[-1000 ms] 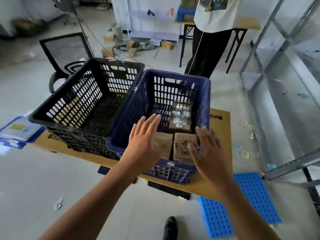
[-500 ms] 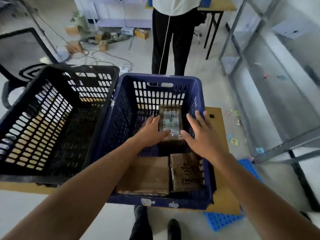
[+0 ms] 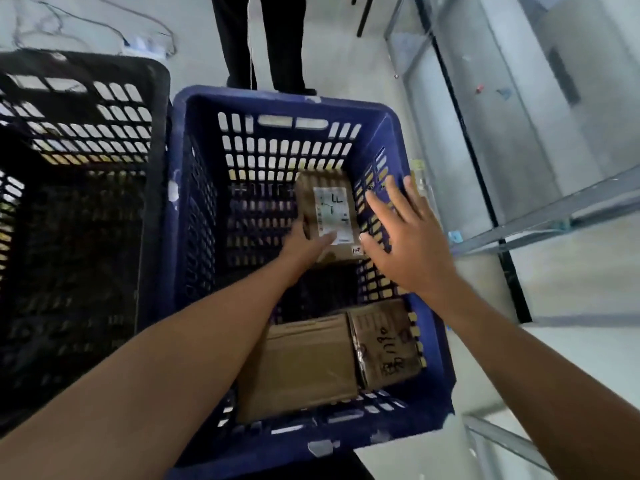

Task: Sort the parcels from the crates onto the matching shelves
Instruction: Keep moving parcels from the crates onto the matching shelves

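The left hand (image 3: pixel 308 242) clamps the labelled parcel (image 3: pixel 329 216) at the blue crate (image 3: pixel 284 102)'s far right corner, likely to lift it; the right hand (image 3: pixel 405 237) hovers beside it, fingers spread, ready to steady it.

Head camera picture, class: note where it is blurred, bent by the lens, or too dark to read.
Head view: the open right hand is smeared by motion; the white printed label on the brown cardboard parcel is too soft to read; the blue slotted plastic crate bows from wide-angle distortion; the black slotted plastic crate interior is lost in shadow.
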A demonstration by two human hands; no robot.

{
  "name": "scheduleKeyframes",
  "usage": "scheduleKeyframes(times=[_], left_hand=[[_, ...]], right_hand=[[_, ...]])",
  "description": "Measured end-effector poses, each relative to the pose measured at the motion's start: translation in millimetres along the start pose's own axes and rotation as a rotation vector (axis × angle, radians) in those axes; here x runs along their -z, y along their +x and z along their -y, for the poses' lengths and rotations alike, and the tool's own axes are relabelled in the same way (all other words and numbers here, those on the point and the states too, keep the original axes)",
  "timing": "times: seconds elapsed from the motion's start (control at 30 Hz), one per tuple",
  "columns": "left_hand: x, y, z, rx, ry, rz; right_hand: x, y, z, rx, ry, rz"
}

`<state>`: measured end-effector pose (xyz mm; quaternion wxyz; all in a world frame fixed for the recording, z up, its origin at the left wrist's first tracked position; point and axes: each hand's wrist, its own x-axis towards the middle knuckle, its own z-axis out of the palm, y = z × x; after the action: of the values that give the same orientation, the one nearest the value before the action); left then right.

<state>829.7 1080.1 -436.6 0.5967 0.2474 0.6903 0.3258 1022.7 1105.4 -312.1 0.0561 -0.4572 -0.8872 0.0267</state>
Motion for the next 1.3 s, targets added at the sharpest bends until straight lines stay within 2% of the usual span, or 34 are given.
scheduleKeyframes(times=[0.13, 0.27, 0.37, 0.5, 0.6, 0.73, 0.83, 0.93, 1.03, 1.2, 1.3], left_hand=[[-10.6, 3.8, 6.7, 0.001, -0.064, 0.067], [-2.0, 3.6, 5.0, -0.034, -0.009, 0.016], [4.2, -9.4, -11.8, 0.007, -0.171, 0.026], [22.1, -52.1, -40.8, 0.075, -0.263, 0.031], [35.6, -104.7, -47.5, -0.04, -0.322, 0.062], [35.2, -185.4, -45.9, -0.335, -0.375, 0.13], [16.6, -243.8, -35.8, -0.495, -0.388, 0.17], [-13.7, -296.5, -16.0, -0.612, -0.329, 0.258], [-51.1, -339.3, 9.2, -0.666, -0.269, 0.329], [-109.5, -376.4, 44.2, -0.602, -0.109, 0.454], [-129.7, -386.0, 66.7, -0.568, 0.063, 0.379]], right_hand=[[-2.2, 2.4, -0.1, -0.084, 0.065, -0.01], [-2.2, 4.0, 1.0, -0.119, 0.065, 0.006], [-4.6, 3.3, -0.2, -0.13, 0.06, -0.001], [5.2, -4.8, 6.7, -0.135, 0.069, -0.042], [20.1, -26.0, 26.4, -0.232, 0.23, -0.081], [45.6, -88.3, 66.2, -0.349, 0.722, -0.19], [70.3, -145.5, 89.9, -0.371, 1.056, -0.276], [91.0, -204.1, 102.0, -0.408, 1.135, -0.426], [100.8, -264.3, 101.2, -0.544, 1.185, -0.537], [98.9, -357.8, 83.8, -0.711, 1.288, -0.697], [83.9, -418.6, 67.5, -0.853, 1.232, -0.722]])
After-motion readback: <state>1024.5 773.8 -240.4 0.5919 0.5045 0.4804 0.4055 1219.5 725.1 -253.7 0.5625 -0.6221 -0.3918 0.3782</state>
